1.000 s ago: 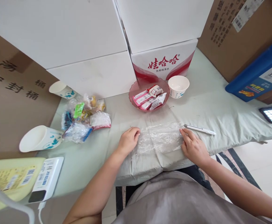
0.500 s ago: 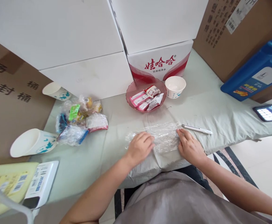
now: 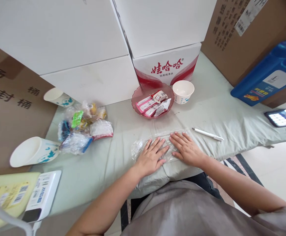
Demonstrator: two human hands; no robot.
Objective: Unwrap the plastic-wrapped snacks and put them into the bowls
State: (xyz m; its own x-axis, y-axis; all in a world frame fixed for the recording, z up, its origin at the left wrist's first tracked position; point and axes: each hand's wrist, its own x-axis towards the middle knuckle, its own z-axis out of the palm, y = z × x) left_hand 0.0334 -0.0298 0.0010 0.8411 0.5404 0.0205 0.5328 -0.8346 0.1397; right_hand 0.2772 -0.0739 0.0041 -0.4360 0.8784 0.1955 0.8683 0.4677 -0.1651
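Note:
A crinkled clear plastic bag or film point(image 3: 137, 147) lies flat on the cloth-covered table in front of me, partly hidden by my hands. My left hand point(image 3: 150, 158) rests palm down on its left-middle part with the fingers spread. On its right part my right hand point(image 3: 186, 149) lies flat, fingers stretched out toward the upper left. The fingertips of both hands are close together but apart. A white pen point(image 3: 208, 134) lies just right of my right hand. Beyond the film is a pink glass bowl point(image 3: 136, 109) with several wrapped packets.
A white paper cup point(image 3: 183, 93) stands beside the bowl. Several plastic-wrapped items point(image 3: 80, 131) and a tipped paper cup point(image 3: 32, 152) are at left. White boxes point(image 3: 88, 88) line the back. At right are a blue bottle point(image 3: 263, 78) and a phone point(image 3: 281, 117).
My right hand has moved left from the film's right edge onto its surface. My left hand's curled fingers have spread out flat on the film.

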